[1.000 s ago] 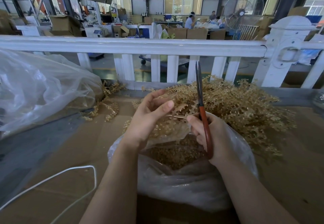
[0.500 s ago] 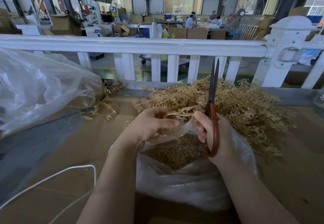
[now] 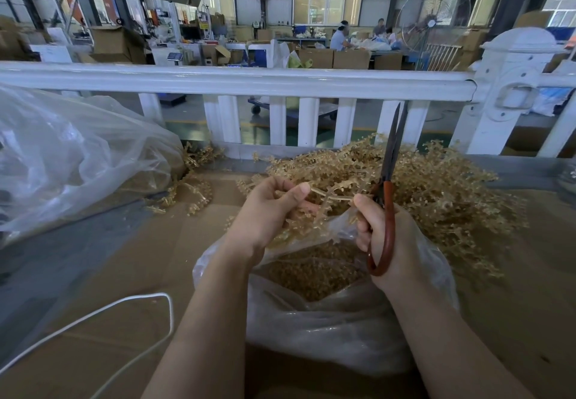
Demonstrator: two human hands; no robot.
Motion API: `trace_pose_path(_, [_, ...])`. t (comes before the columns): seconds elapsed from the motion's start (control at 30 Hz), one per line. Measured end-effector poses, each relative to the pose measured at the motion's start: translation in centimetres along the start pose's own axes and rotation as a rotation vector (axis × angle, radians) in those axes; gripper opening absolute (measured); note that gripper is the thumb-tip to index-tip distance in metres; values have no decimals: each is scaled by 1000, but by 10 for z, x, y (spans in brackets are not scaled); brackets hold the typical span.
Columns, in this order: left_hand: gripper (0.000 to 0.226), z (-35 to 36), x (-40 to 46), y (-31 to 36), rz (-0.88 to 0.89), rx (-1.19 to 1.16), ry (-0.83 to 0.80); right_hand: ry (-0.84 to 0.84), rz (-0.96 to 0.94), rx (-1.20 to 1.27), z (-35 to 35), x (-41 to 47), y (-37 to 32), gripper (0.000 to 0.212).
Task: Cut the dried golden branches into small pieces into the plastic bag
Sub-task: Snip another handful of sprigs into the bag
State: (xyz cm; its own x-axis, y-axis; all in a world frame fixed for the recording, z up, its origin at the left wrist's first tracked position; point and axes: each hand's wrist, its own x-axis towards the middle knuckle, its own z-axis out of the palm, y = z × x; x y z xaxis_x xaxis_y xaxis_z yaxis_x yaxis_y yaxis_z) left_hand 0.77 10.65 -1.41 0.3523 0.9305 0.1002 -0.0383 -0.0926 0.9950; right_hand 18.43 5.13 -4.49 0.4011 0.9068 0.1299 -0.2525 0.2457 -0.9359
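Left hand pinches golden branch above open plastic bag, thumb on top. Right hand curls round red grip of scissors; blades point up, nearly closed. Bag holds cut golden pieces. Branch pile lies behind bag on table. White cord at left. White railing beyond.

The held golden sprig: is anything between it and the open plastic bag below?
Nothing visible. The left hand pinches the sprig right above the plastic bag, whose mouth gapes open onto cut pieces. The scissors in the right hand stand beside it, not beneath.
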Motion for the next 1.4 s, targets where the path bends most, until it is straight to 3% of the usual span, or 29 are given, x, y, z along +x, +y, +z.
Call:
trace_pose_path(0.13, [68, -1, 0, 0, -84, 115, -74, -13, -6, 19, 0, -1, 0, 25])
trace_pose_path(0.27, [57, 3, -2, 0, -54, 94, -73, -54, -45, 19, 0, -2, -1, 34])
trace_pose_path(0.37, [51, 2, -2, 3, 39, -129, 30, -107, -71, 18, -1, -1, -1, 25])
trace_pose_path(0.57, [70, -11, 2, 12, 235, -687, 203, -93, -62, -18, 0, 0, 0, 18])
trace_pose_path(0.67, [49, -19, 1, 14, 278, -831, 179, -85, -53, -48, 1, -1, 0, 16])
trace_pose_path(0.8, [20, -18, 1, 11, 226, -824, 108, -72, -45, -109, 1, -1, 1, 14])
trace_pose_path(1.03, [19, 16, 0, 6, -12, -558, 46, -101, -60, -164, 1, -3, 1, 8])
trace_pose_path(1.23, [17, 26, -4, 10, -166, -590, -20, -152, -118, -314, 5, -7, 0, 13])
trace_pose_path(1.4, [31, 30, -6, 14, -222, -565, -124, -166, -94, -376, 9, -10, -4, 21])
